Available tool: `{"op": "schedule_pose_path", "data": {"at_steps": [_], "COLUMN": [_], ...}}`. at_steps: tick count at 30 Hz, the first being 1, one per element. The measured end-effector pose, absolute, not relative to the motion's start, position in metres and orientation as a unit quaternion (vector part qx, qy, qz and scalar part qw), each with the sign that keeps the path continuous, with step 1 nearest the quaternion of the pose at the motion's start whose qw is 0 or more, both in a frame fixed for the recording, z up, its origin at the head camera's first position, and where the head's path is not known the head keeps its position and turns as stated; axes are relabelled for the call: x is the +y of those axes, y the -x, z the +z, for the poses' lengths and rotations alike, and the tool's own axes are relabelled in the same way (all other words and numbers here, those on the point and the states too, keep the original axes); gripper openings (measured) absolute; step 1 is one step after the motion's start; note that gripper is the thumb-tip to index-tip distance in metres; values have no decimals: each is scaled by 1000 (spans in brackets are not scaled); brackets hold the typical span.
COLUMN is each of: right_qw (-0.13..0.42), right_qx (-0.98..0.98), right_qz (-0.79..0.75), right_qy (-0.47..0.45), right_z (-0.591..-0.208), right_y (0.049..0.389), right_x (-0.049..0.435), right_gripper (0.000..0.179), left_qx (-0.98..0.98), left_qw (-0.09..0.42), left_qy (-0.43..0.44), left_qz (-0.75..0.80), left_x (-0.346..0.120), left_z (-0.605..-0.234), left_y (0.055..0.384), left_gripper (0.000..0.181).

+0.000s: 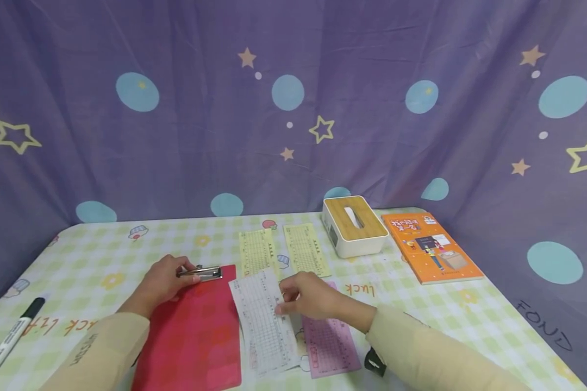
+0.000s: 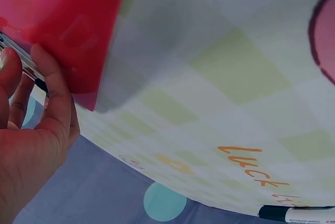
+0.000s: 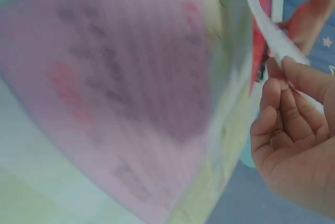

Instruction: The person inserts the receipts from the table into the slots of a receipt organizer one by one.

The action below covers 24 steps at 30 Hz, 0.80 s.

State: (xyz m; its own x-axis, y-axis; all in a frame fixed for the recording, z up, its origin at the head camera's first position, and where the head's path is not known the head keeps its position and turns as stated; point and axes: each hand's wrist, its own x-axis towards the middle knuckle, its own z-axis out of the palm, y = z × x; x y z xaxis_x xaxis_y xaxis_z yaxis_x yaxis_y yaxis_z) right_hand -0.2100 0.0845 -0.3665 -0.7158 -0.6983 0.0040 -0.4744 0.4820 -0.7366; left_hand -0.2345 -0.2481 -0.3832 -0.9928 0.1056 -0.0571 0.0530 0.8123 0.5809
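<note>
A red clipboard (image 1: 195, 331) lies on the table with its metal clip (image 1: 210, 273) at the far end. My left hand (image 1: 163, 279) grips that clip between thumb and fingers; in the left wrist view the thumb is on one side of the clip (image 2: 21, 56) and fingers are on the other. Just right of the board, my right hand (image 1: 313, 296) pinches the right edge of a white printed slip (image 1: 264, 320), which is lifted and tilted. Whether a second sheet lies under it I cannot tell. A pink printed slip (image 1: 332, 347) lies below the right hand, partly hidden by it.
Two yellow slips (image 1: 257, 247) lie behind the hands. A tissue box (image 1: 354, 228) and an orange book (image 1: 432, 250) stand at the back right. On the left edge lies a whiteboard marker (image 1: 12, 342). Near the right sleeve is a small black object (image 1: 374, 363).
</note>
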Motion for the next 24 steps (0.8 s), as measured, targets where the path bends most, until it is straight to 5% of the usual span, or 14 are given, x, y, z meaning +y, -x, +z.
{"op": "schedule_pose_path", "data": {"at_steps": [3, 15, 24], "right_qw": [149, 254, 176], "right_qx": [833, 828, 868], "right_qz": [-363, -90, 103], "right_qy": [390, 493, 454], "right_z": [-356, -312, -318], "right_y": [219, 216, 199], "right_x": [81, 21, -29], "right_gripper": [31, 11, 27], "left_qx": [953, 952, 955], "left_qw": [41, 46, 41], "left_qy": [-45, -35, -40], "left_qz": [296, 300, 290], "left_x": [-248, -246, -247], "left_z": [-382, -381, -383], "left_y": [235, 236, 236], "left_gripper": [21, 22, 23]}}
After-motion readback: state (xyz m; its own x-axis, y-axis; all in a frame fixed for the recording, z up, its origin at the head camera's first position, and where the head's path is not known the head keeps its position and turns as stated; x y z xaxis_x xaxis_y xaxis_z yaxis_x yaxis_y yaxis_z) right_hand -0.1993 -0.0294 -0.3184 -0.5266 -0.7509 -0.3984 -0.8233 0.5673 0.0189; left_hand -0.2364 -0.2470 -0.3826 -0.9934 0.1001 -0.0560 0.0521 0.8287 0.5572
